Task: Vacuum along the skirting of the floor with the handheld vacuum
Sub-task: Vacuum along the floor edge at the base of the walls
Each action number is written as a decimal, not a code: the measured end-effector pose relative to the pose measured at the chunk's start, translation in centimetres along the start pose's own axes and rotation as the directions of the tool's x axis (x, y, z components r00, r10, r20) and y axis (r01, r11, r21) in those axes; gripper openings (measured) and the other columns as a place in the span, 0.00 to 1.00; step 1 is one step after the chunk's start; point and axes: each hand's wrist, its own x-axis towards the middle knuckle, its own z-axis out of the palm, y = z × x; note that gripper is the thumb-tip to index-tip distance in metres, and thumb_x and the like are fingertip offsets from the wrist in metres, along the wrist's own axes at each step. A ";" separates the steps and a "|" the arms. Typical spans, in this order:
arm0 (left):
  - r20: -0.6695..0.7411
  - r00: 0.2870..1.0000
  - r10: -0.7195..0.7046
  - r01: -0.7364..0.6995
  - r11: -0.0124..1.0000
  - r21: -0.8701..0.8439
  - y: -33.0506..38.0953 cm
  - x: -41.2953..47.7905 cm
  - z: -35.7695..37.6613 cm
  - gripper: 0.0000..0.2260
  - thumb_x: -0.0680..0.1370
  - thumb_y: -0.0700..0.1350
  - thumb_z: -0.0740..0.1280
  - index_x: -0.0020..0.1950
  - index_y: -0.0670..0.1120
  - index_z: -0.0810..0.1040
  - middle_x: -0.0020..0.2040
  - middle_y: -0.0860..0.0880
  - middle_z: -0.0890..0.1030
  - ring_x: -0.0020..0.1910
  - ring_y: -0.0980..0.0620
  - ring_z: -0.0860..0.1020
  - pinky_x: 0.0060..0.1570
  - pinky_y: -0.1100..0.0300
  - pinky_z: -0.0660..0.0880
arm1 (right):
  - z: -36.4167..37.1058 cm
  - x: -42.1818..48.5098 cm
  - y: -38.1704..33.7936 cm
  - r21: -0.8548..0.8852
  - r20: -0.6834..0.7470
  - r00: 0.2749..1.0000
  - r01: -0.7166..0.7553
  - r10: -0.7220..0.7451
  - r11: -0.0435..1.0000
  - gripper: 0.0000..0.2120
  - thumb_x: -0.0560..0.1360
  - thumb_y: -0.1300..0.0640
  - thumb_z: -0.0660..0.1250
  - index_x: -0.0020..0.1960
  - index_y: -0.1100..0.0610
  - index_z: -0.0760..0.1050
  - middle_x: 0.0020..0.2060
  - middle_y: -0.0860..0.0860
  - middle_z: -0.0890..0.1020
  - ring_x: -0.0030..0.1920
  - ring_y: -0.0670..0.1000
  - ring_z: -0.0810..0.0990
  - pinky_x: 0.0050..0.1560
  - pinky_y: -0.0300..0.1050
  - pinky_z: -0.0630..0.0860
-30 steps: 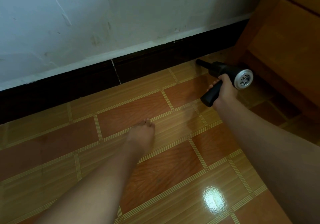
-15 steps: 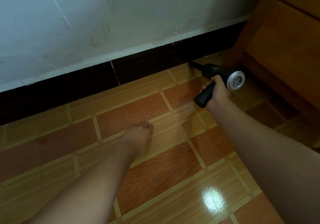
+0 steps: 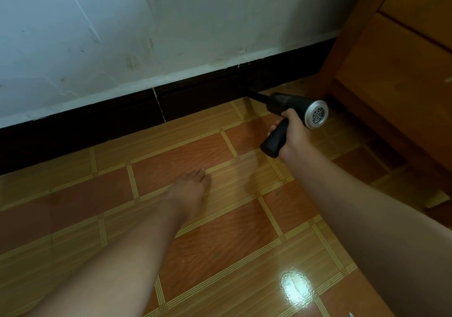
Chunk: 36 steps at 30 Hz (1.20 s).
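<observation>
My right hand [image 3: 294, 134] grips the black handle of the handheld vacuum [image 3: 283, 103], whose silver rear grille faces me. Its thin black nozzle points left and away, with the tip at the foot of the dark skirting [image 3: 195, 99] where it meets the tiled floor [image 3: 220, 238]. My left hand [image 3: 189, 187] rests flat on the floor tiles, fingers together, well left of and nearer to me than the vacuum, holding nothing.
A wooden cabinet [image 3: 396, 77] stands at the right, its leg against the skirting just right of the vacuum. A scuffed white wall [image 3: 146, 35] rises above the skirting. The skirting runs on to the left edge of view.
The vacuum and my right hand have moved left along the skirting, away from the cabinet leg. My left hand stays planted on the floor.
</observation>
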 end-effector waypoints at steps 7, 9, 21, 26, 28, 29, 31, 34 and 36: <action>0.024 0.999 -0.037 0.038 0.999 -0.011 -0.8 -0.7 -0.1 0.29 0.80 0.40 0.55 0.78 0.42 0.47 0.79 0.43 0.47 0.78 0.47 0.48 0.75 0.57 0.45 | 0.2 -0.8 -1.0 0.015 -0.020 0.999 0.039 -0.039 0.999 0.05 0.71 0.62 0.66 0.37 0.58 0.71 0.28 0.50 0.74 0.25 0.47 0.72 0.32 0.40 0.72; 0.030 0.999 -0.044 0.045 0.999 -0.016 -0.9 -0.9 0.0 0.29 0.81 0.41 0.56 0.78 0.42 0.47 0.79 0.43 0.48 0.78 0.47 0.48 0.74 0.57 0.45 | 0.3 -1.1 -1.3 0.023 -0.022 0.999 0.048 -0.047 0.999 0.05 0.71 0.62 0.66 0.37 0.59 0.71 0.28 0.50 0.74 0.25 0.47 0.72 0.31 0.39 0.72; 0.022 0.998 -0.062 0.063 0.995 -0.077 -1.5 -1.8 1.1 0.30 0.80 0.43 0.58 0.78 0.41 0.46 0.78 0.41 0.49 0.77 0.46 0.52 0.75 0.57 0.48 | 0.6 -2.2 -3.5 0.173 0.007 0.998 0.053 -0.055 0.984 0.07 0.70 0.61 0.67 0.36 0.58 0.71 0.28 0.50 0.74 0.25 0.47 0.71 0.30 0.38 0.72; 0.025 0.997 -0.078 0.080 0.994 -0.071 -2.2 -2.2 1.2 0.30 0.80 0.44 0.58 0.78 0.42 0.48 0.78 0.41 0.50 0.77 0.46 0.53 0.75 0.57 0.50 | 0.5 -2.9 -2.6 0.125 0.043 0.999 0.025 -0.031 0.992 0.06 0.71 0.61 0.67 0.37 0.58 0.71 0.28 0.49 0.74 0.24 0.47 0.71 0.31 0.38 0.72; 0.034 0.995 -0.089 0.091 0.994 -0.066 -2.5 -2.6 1.3 0.29 0.81 0.44 0.58 0.78 0.42 0.47 0.78 0.42 0.50 0.77 0.46 0.52 0.75 0.57 0.50 | 0.7 -3.3 -2.4 0.116 0.049 0.998 0.024 -0.030 0.993 0.07 0.71 0.61 0.67 0.36 0.58 0.71 0.28 0.49 0.74 0.24 0.47 0.71 0.31 0.38 0.71; 0.040 0.995 -0.094 0.097 0.993 -0.065 -2.7 -2.7 1.3 0.29 0.81 0.44 0.58 0.78 0.42 0.47 0.78 0.42 0.50 0.77 0.46 0.52 0.75 0.57 0.50 | 0.8 -3.5 -2.3 0.112 0.046 0.998 0.026 -0.031 0.993 0.07 0.71 0.61 0.67 0.36 0.58 0.71 0.28 0.49 0.74 0.25 0.47 0.71 0.31 0.38 0.71; 0.051 0.994 -0.102 0.105 0.992 -0.065 -3.1 -3.0 1.3 0.29 0.81 0.44 0.58 0.78 0.42 0.47 0.78 0.42 0.50 0.77 0.46 0.52 0.75 0.57 0.50 | 0.9 -3.8 -2.1 0.099 0.044 0.999 0.026 -0.030 0.995 0.06 0.71 0.61 0.67 0.37 0.58 0.71 0.28 0.49 0.74 0.25 0.47 0.71 0.30 0.38 0.72; 0.064 0.992 -0.111 0.116 0.991 -0.072 -3.6 -3.4 1.2 0.29 0.81 0.44 0.58 0.78 0.41 0.48 0.78 0.42 0.51 0.77 0.46 0.52 0.75 0.56 0.51 | 0.9 -4.2 -1.5 0.073 0.069 0.997 0.015 -0.020 0.997 0.06 0.71 0.61 0.67 0.37 0.58 0.71 0.29 0.49 0.74 0.25 0.47 0.72 0.31 0.38 0.72; 0.066 0.991 -0.113 0.117 0.990 -0.073 -3.9 -3.7 1.1 0.29 0.81 0.44 0.58 0.78 0.41 0.48 0.78 0.42 0.51 0.77 0.46 0.52 0.75 0.56 0.51 | 1.0 -4.5 -1.0 0.047 0.082 0.996 0.012 -0.016 0.999 0.05 0.70 0.60 0.68 0.38 0.57 0.72 0.29 0.49 0.74 0.26 0.47 0.72 0.31 0.39 0.72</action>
